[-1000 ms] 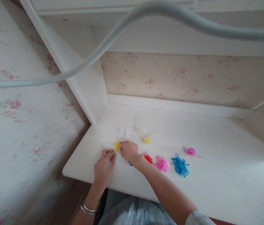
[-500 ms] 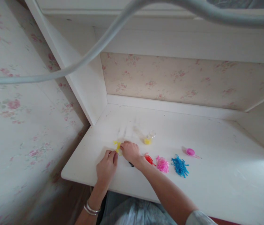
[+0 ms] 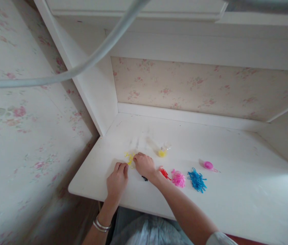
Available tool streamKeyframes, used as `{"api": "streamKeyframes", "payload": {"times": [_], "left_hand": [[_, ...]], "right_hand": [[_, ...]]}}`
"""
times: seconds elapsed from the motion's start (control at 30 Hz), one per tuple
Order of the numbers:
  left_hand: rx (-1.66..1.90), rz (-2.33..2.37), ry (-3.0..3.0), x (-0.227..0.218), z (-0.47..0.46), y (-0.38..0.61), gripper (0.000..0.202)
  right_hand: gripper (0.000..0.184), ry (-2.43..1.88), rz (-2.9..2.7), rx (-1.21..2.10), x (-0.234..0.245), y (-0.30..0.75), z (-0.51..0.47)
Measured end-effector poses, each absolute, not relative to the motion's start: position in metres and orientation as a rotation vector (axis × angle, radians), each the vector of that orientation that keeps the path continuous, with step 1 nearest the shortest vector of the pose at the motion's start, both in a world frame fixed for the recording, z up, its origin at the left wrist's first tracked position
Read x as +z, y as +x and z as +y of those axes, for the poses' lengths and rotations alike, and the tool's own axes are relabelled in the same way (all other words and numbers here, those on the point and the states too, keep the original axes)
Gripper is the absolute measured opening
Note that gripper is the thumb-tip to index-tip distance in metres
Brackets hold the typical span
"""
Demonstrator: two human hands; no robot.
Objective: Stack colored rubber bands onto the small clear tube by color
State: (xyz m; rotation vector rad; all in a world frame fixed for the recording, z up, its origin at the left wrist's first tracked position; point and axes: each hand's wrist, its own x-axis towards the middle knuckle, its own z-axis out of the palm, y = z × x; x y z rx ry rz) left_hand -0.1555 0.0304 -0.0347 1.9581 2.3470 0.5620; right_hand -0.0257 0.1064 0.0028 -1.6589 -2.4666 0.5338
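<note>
yellow bands [image 3: 130, 161] | cluster axis far-near | left fingers [image 3: 124, 166], right fingers [image 3: 137, 157] curled, pinch unclear

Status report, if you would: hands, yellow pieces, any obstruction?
Left hand, right hand at yellow pieces; hold unclear. Right wrist may hide some black pieces.

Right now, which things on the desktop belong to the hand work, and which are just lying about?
In the work:
- yellow strands, at the fingertips of the left hand and right hand

Seemingly just lying about:
- red strands
- pink strands
- blue strands
- black pieces, partly hidden
- clear-and-yellow item
- pink oval item
</note>
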Motion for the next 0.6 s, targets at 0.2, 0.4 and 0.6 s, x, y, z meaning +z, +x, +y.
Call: {"api": "streamKeyframes", "payload": {"times": [0.2, 0.4, 0.6], "left_hand": [[0.652, 2.361, 1.903, -0.038, 0.031, -0.158, 0.027], [0.767, 2.348, 1.792, -0.040, 0.035, -0.162, 0.025], [0.891, 2.277, 1.742, -0.042, 0.036, -0.164, 0.024]], "right_hand": [[0.027, -1.556, -2.257, 0.614, 0.020, 0.005, 0.101], [0.025, -1.388, -1.912, 0.627, 0.038, 0.055, 0.086], [0.031, -1.473, -1.699, 0.496, 0.056, 0.090, 0.088]]}}
